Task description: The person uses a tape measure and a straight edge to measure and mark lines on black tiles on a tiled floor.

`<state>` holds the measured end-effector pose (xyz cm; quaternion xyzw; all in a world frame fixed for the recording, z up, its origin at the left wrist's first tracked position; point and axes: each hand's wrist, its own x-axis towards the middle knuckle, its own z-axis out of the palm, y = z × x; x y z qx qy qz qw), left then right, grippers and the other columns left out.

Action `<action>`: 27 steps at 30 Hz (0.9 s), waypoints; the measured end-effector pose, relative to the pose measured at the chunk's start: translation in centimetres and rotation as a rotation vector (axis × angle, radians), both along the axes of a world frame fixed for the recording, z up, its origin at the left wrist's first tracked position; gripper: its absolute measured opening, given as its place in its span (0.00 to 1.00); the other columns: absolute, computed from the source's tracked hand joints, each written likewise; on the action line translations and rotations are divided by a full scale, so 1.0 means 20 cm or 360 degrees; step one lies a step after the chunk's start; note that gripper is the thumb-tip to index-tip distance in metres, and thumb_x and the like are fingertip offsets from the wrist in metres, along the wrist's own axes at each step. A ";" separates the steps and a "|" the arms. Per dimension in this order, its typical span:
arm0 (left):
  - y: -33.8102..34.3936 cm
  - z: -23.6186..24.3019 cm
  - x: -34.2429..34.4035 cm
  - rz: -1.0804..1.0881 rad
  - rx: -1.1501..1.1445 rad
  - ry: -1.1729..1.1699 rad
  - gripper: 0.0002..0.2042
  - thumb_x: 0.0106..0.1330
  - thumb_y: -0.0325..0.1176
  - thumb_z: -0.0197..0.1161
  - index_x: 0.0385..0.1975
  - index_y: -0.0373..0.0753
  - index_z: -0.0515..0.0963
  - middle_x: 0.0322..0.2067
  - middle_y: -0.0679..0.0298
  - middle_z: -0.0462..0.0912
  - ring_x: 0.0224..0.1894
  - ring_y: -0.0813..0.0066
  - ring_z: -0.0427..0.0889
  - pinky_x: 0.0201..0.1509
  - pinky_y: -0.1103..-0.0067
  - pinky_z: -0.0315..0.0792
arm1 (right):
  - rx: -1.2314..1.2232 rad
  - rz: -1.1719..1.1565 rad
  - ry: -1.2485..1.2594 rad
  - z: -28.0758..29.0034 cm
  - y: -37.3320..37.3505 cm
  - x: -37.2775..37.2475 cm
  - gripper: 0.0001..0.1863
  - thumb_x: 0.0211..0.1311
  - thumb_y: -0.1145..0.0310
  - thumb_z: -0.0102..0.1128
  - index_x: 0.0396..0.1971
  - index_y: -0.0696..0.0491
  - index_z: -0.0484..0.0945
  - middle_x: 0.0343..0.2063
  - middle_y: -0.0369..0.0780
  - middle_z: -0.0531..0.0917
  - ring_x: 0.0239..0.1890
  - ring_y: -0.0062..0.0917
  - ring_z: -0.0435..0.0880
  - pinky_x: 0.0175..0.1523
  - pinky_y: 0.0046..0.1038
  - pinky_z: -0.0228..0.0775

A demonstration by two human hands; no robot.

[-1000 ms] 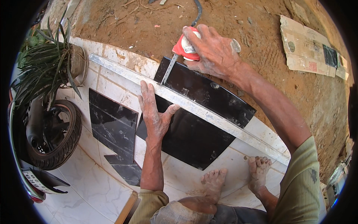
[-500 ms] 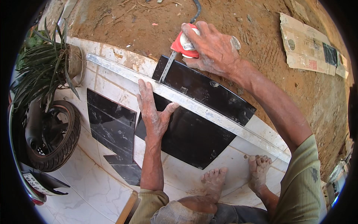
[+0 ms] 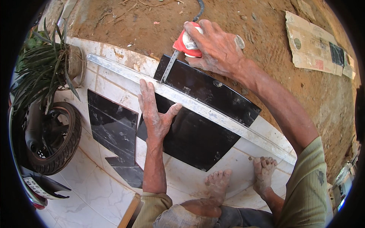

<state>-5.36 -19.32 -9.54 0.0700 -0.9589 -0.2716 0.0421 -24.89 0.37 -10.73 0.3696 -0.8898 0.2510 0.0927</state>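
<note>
A long whitish metal straightedge (image 3: 213,109) lies slantwise across a glossy black tile (image 3: 197,138), with part of the tile beyond it. My left hand (image 3: 155,114) rests with fingers and thumb spread, its fingertips on the straightedge and the palm over the tile. In my right hand (image 3: 218,47) is a red and white tape measure (image 3: 186,43), gripped above the tile's far edge. Its short length of blade (image 3: 170,67) slants down over the tile and meets the straightedge. The blade's tip is too small to make out exactly.
More dark tile pieces (image 3: 112,123) lie on the white tiled floor (image 3: 91,178) at left. Beside them are a potted plant (image 3: 76,64) and a motorcycle wheel (image 3: 57,140). Bare soil (image 3: 125,26) stretches beyond the floor, with flattened cardboard (image 3: 313,47) at far right. My feet (image 3: 218,184) are close to the tile.
</note>
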 end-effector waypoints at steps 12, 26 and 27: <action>0.01 -0.01 0.00 0.0037 0.0052 -0.0006 0.48 0.55 0.50 0.74 0.72 0.36 0.57 0.74 0.45 0.48 0.75 0.45 0.49 0.76 0.54 0.44 | 0.0058 -0.0192 -0.0066 0.09 0.34 0.08 0.44 0.44 0.49 0.74 0.62 0.47 0.67 0.48 0.43 0.74 0.46 0.39 0.82 0.40 0.38 0.82; 0.03 -0.01 0.01 0.0013 0.0127 -0.0028 0.41 0.62 0.37 0.72 0.72 0.34 0.56 0.75 0.48 0.47 0.77 0.53 0.45 0.77 0.62 0.45 | 0.0227 -0.0261 -0.0267 0.10 1.10 0.50 0.46 0.39 0.54 0.77 0.64 0.43 0.68 0.53 0.41 0.73 0.52 0.36 0.79 0.40 0.37 0.82; 0.03 -0.01 0.01 -0.0019 0.0120 -0.0035 0.41 0.62 0.37 0.72 0.72 0.34 0.56 0.75 0.48 0.47 0.77 0.53 0.45 0.77 0.62 0.45 | 0.0218 -0.0292 -0.0276 0.10 1.11 0.51 0.46 0.39 0.54 0.77 0.64 0.43 0.68 0.53 0.41 0.73 0.52 0.36 0.79 0.40 0.37 0.82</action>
